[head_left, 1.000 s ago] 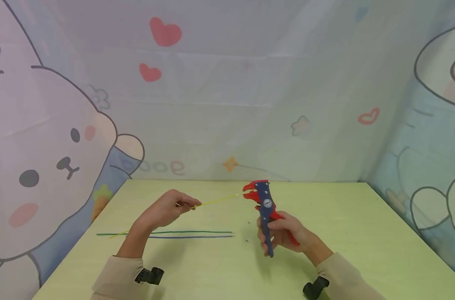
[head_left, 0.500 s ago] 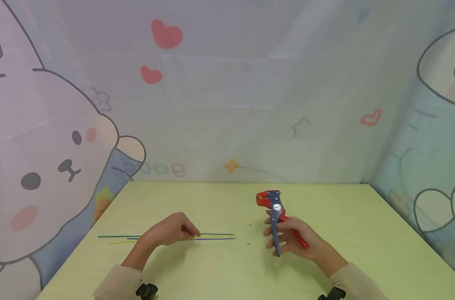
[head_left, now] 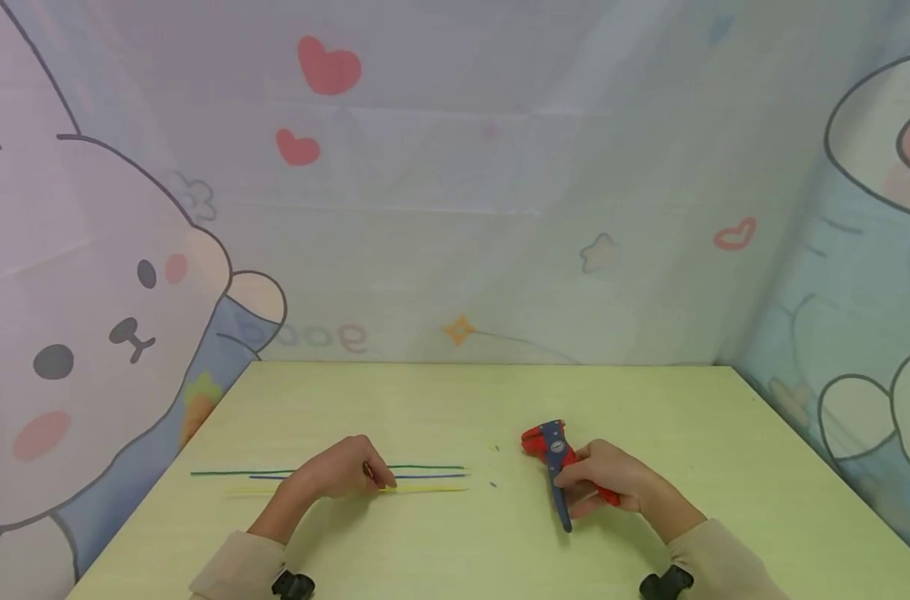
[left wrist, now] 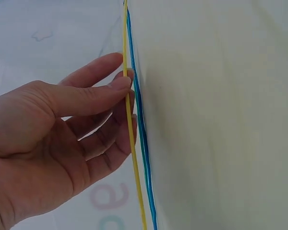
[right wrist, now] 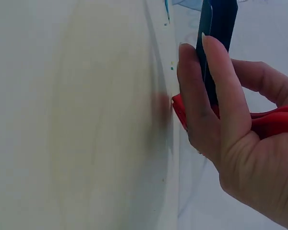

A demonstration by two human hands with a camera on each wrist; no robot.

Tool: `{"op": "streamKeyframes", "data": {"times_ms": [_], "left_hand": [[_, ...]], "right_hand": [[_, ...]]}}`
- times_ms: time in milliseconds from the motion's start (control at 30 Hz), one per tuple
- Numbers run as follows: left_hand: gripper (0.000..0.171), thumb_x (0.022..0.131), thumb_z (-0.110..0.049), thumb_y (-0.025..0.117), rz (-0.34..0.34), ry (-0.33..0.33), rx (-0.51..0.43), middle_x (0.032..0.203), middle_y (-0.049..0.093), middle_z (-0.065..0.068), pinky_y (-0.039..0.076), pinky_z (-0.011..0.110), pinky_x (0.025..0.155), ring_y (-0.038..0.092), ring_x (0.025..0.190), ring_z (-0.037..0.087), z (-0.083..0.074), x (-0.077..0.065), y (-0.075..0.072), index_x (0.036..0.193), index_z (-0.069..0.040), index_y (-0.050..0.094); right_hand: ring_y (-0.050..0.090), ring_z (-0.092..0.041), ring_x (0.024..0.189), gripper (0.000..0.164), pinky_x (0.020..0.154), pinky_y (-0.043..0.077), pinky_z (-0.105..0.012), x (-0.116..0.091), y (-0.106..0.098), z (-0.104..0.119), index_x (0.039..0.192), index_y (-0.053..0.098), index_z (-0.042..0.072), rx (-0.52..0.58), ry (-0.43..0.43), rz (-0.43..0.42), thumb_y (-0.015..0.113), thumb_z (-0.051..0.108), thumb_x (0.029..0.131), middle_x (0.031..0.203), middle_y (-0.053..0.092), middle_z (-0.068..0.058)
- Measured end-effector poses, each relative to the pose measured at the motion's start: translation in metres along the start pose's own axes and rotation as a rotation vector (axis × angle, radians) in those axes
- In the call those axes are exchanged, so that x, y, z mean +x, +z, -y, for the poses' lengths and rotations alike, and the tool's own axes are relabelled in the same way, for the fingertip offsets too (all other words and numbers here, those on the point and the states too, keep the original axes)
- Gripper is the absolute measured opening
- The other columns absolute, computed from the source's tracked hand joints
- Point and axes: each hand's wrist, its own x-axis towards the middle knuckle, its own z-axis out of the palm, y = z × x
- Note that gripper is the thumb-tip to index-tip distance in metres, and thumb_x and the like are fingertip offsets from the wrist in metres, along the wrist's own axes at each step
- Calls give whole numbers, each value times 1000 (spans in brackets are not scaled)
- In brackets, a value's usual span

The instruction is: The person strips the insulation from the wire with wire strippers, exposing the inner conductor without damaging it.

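Observation:
My left hand [head_left: 348,468] pinches a thin yellow wire [head_left: 434,489] between thumb and fingers, low over the table. The left wrist view shows the thumb laid across the yellow wire [left wrist: 133,125]. Just beyond it lie a green wire [head_left: 425,467] and a blue wire [head_left: 432,477], roughly parallel to it; my hand and forearm hide their middle parts. On the right, my right hand [head_left: 603,475] grips a wire stripper [head_left: 557,457] with blue and red handles, its red head tilted to the left. In the right wrist view, fingers wrap the dark handle [right wrist: 216,52].
Small wire scraps [head_left: 493,484] lie between the wire ends and the stripper. The pale yellow table [head_left: 455,550] ends at the back against a printed cloth [head_left: 455,183] with hearts and cartoon animals. A dark camera is strapped to each wrist.
My left hand has come down and toward me, bringing the raised yellow wire to the near side of the other wires. My right hand has lowered the wire stripper toward the table, slightly rightward.

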Motion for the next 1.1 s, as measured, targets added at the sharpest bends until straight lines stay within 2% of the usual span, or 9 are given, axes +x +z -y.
{"op": "streamKeyframes", "data": {"times_ms": [300,433,567,633,767,933,1100], "left_hand": [[25,77,16,74,14,-23,19,86,75,4,52,24,63,66,78,14,2,1,5,90,-3,81],[24,78,16,73,18,-40,9,87,75,4,51,24,63,64,76,12,2,1,6,91,-3,81],[23,78,15,73,20,-40,6,86,75,4,51,24,63,65,76,11,2,2,6,90,-3,81],[22,79,15,73,20,-34,7,86,75,5,52,24,64,66,77,12,2,2,6,90,-2,81],[22,79,15,73,23,-47,-9,88,75,6,54,25,65,68,79,15,1,1,5,90,-2,81],[21,79,15,73,26,-69,-31,89,75,8,53,26,65,67,80,17,1,-1,6,92,0,80],[22,81,14,71,23,-65,-35,90,74,10,49,26,61,63,75,18,2,1,5,97,2,79]], "right_hand": [[67,-22,60,26,56,58,-35,-3,7,0,89,59,-5,-371,14,-238,81,5,79,72,68,-14],[55,-15,50,28,48,48,-26,-6,11,4,75,63,-2,-560,32,-296,83,16,79,60,60,-7],[44,-12,50,34,44,40,-25,-9,13,6,69,66,5,-728,69,-326,86,32,78,57,50,1],[44,-12,52,35,45,43,-26,-10,13,6,71,67,7,-754,81,-338,87,35,76,58,48,2],[48,-14,51,33,46,49,-29,-10,14,6,71,70,7,-736,76,-340,89,33,73,58,48,2],[55,-16,49,28,48,53,-32,-8,12,4,70,72,7,-714,61,-334,91,28,72,60,55,-1],[60,-17,49,27,51,54,-30,-8,10,4,70,72,7,-741,70,-331,92,26,72,63,60,-3]]}}
